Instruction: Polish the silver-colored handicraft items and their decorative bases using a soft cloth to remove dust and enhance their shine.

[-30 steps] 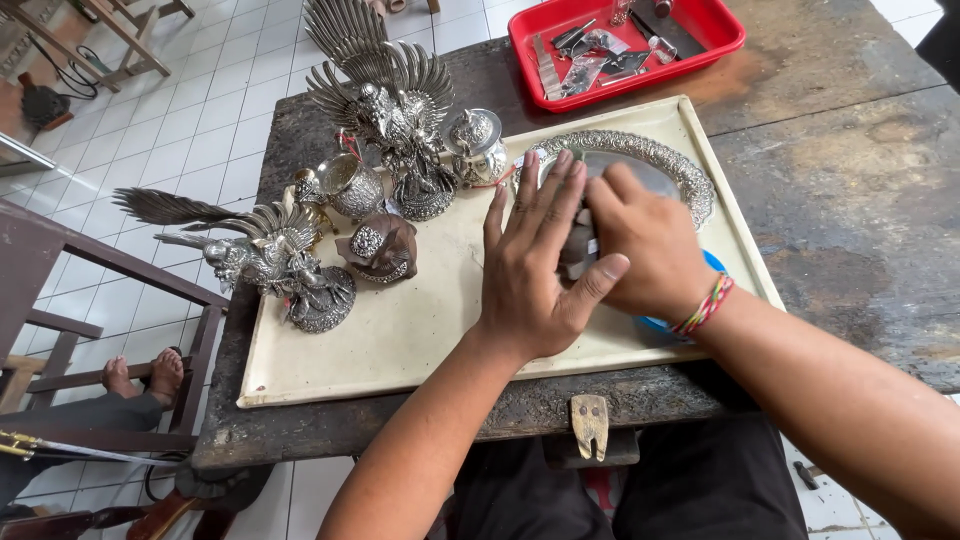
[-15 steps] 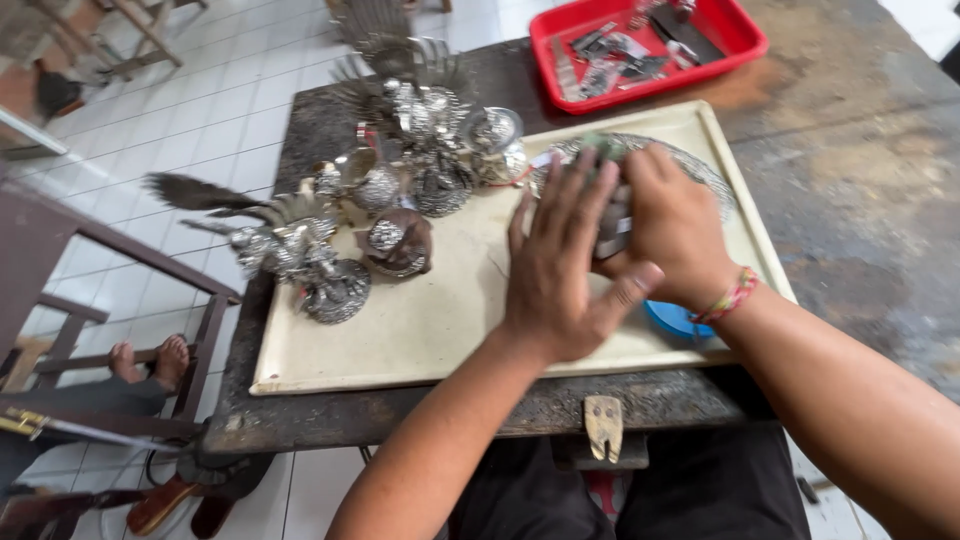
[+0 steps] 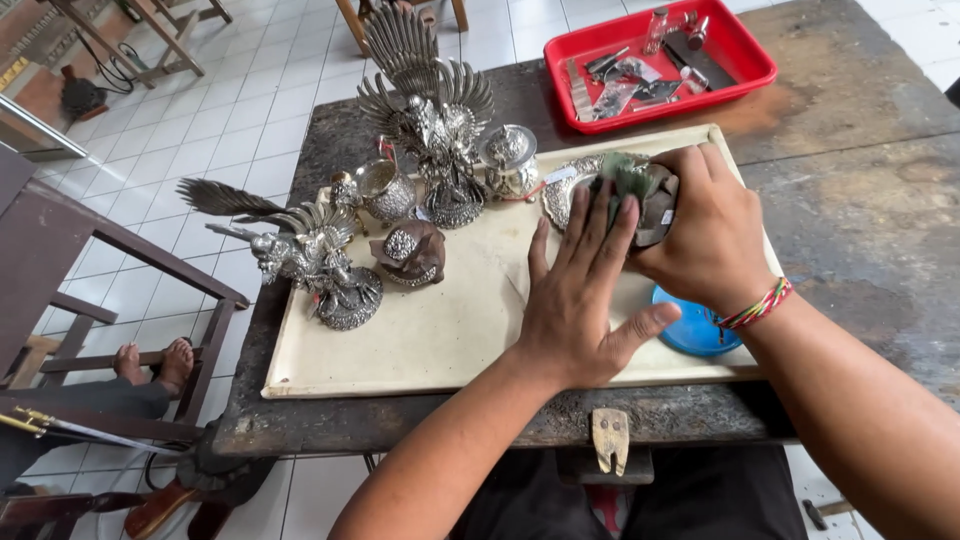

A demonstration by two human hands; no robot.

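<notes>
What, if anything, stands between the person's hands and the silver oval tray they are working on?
Only a dark cloth pad, gripped in the right hand, lies between that hand and the silver oval tray. The left hand lies flat beside it, fingers reaching the pad and tray; nothing else visibly intervenes.

Left hand (image 3: 578, 300) lies flat (fingers spread), right hand (image 3: 705, 235) curled in a grip.

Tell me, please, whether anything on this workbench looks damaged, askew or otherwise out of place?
Nothing stands out. The silver bird figures stand upright on the cream board, the red tray holds its tools, and both hands, left hand and right hand, meet on a dark cloth over an ornate silver plate.
</notes>
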